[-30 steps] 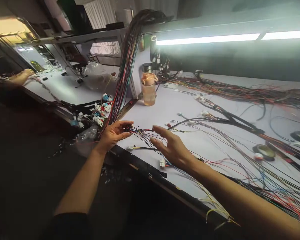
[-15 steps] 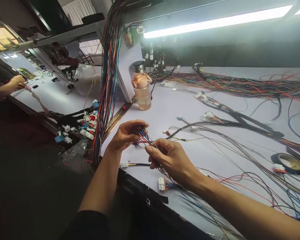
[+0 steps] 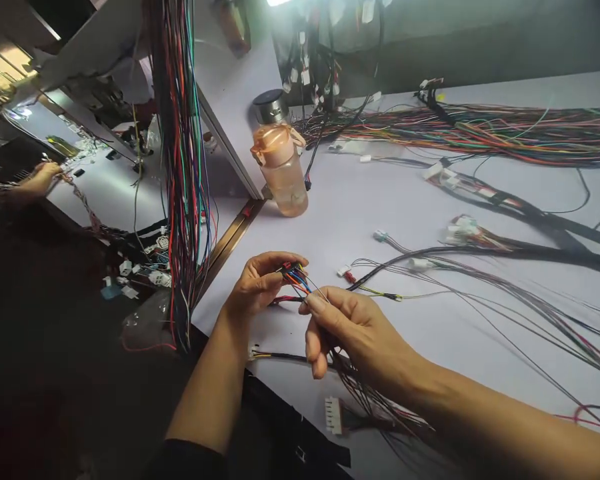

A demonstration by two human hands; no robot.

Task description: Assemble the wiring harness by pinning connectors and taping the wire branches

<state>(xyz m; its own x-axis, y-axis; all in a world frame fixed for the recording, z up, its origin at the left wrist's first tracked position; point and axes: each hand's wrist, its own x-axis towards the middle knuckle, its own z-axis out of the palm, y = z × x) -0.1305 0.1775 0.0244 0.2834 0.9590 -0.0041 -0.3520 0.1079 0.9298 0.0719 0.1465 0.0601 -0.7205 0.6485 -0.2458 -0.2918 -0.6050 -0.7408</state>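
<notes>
My left hand [image 3: 260, 283] is closed on a black connector [image 3: 289, 267], with thumb and fingers on either side of it. Red, blue, orange and yellow wires [image 3: 300, 281] fan out of the connector toward my right hand [image 3: 353, 323]. The thumb and forefinger of that hand pinch a thin wire close to the connector, while its other fingers curl beneath. More loose wires pass under the right wrist. Below the hands lies a white multi-pin connector [image 3: 333, 416], and a thin dark cable [image 3: 285, 357] runs behind it on the white table.
A water bottle [image 3: 283, 160] stands by the partition. A thick hank of wires [image 3: 180, 167] hangs at the left. Long wire bundles [image 3: 505, 137] and a black-wrapped harness [image 3: 520, 257] cover the back and right. At far left a co-worker's hand [image 3: 45, 177] holds wires.
The view has moved closer and tilted, so the bottle and wires look larger. Both hands keep their hold; the lower fingers of my right hand have loosened slightly downward.
</notes>
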